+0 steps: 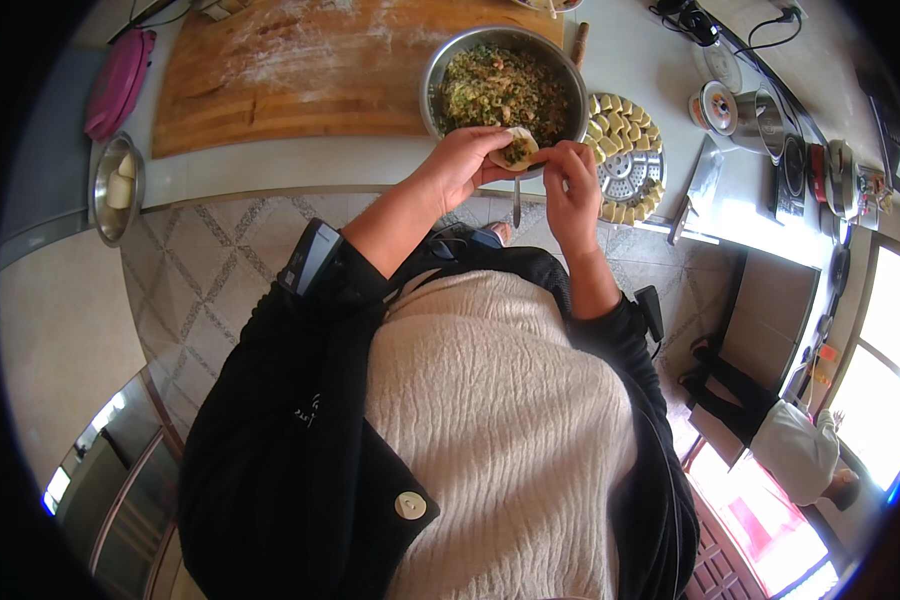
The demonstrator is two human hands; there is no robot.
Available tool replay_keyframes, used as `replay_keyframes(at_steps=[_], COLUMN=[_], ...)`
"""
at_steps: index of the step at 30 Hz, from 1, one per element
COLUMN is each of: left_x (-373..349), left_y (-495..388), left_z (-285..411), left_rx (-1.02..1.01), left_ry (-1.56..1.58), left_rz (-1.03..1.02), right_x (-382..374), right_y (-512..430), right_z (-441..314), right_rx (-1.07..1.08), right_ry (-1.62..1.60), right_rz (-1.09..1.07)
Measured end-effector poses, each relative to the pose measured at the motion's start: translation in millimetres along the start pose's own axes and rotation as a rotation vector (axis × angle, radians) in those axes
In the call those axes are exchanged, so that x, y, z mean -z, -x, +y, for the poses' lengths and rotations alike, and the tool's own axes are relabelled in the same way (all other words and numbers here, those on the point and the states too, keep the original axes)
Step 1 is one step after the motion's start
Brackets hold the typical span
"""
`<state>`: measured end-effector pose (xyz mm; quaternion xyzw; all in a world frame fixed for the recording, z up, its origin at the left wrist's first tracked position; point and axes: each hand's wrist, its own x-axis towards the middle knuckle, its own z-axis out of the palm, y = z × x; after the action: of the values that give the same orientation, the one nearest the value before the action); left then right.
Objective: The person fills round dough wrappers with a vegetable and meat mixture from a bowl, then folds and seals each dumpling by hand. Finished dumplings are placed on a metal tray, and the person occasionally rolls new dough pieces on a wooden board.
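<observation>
My left hand [469,161] holds a round dough wrapper [515,150] with chopped green filling on it, at the near rim of a steel bowl [429,82]. My right hand [572,180] touches the wrapper's right edge with its fingertips. Behind both hands, the bowl holds a chopped filling [495,86] of greens and other bits. A metal utensil handle [517,202] points down between my hands. To the right, a round perforated metal tray [628,176] carries many shaped dumplings [621,124] around its upper and lower parts.
A floured wooden board [292,82] lies left of the bowl. A small steel bowl with pale dough pieces [119,189] stands at the counter's left edge. A cleaver [697,184] lies right of the tray, near lidded containers [714,106]. Another person [791,446] stands at far right.
</observation>
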<state>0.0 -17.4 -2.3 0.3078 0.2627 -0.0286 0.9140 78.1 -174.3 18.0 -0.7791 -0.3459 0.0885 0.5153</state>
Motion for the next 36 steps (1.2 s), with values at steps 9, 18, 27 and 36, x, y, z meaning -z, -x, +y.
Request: replay_keyframes(at_steps=[9, 18, 27, 36], left_x=[0, 7, 2, -4], left_y=[-2, -5, -3, 4], left_z=[-2, -3, -2, -4], left_rx=[-0.025, 0.012, 0.03, -0.016], left_ry=[-0.085, 0.046, 0.117, -0.097], left_rz=[0.015, 0.041, -0.041, -0.162], right_x=[1, 1, -10, -7], right_y=[-8, 4, 5, 0], right_z=[25, 5, -7, -2], right_rx=[-0.124, -0.121, 0.334, 0.193], right_ry=[-0.017, -0.014, 0.437, 0.179], right_rz=[-0.005, 0.06, 0.055, 0.091])
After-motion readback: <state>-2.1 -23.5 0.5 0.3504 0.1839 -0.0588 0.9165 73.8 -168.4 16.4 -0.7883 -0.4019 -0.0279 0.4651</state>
